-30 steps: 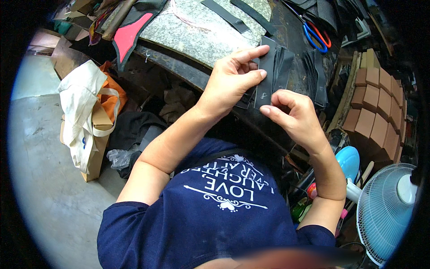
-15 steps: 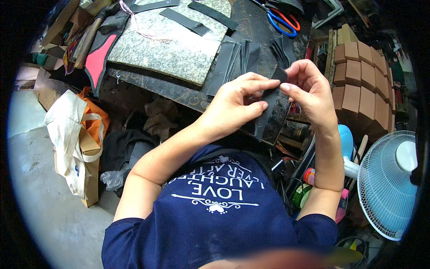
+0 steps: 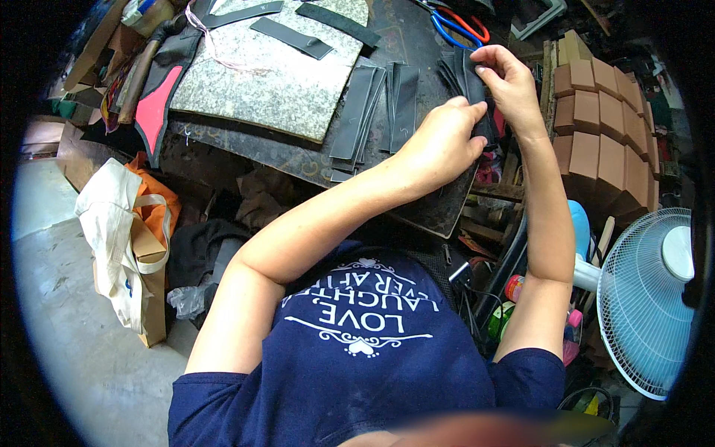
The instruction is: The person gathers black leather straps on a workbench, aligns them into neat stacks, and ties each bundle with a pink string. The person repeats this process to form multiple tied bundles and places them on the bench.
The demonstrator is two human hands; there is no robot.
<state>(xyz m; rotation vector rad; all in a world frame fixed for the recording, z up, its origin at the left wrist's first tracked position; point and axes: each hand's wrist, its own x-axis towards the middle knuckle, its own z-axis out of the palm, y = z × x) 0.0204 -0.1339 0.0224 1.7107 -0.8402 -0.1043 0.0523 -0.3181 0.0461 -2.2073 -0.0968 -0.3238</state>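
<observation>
Strip [image 3: 474, 89], black and thin, is at the right edge of the desk [image 3: 402, 37], against a fanned bundle [image 3: 449, 72]. Right hand [image 3: 514, 88]: thumb and index nearly meeting, light pinch on the strip's top end. Left hand [image 3: 441, 141]: fingers half curled, thumb and index spread at the lower part; firm grip or just touching, cannot tell. To handle well: probably keep both ends supported, level the long edges, press lightly, since a limp strip would likely slide or fan its neighbours. 2 more piles, left [image 3: 356, 115] and middle [image 3: 403, 104], lie to the left. Desk dark, worn; speckled slab [image 3: 275, 89] on it carries 3 loose strips [image 3: 292, 38]. Scissors [image 3: 460, 28] beyond the bundle; pink-and-black piece [image 3: 160, 104] over the left edge. Room cluttered: brown blocks [image 3: 607, 134] and fan [image 3: 646, 305] right, white bag [image 3: 112, 231] left above grey floor [image 3: 52, 261].
</observation>
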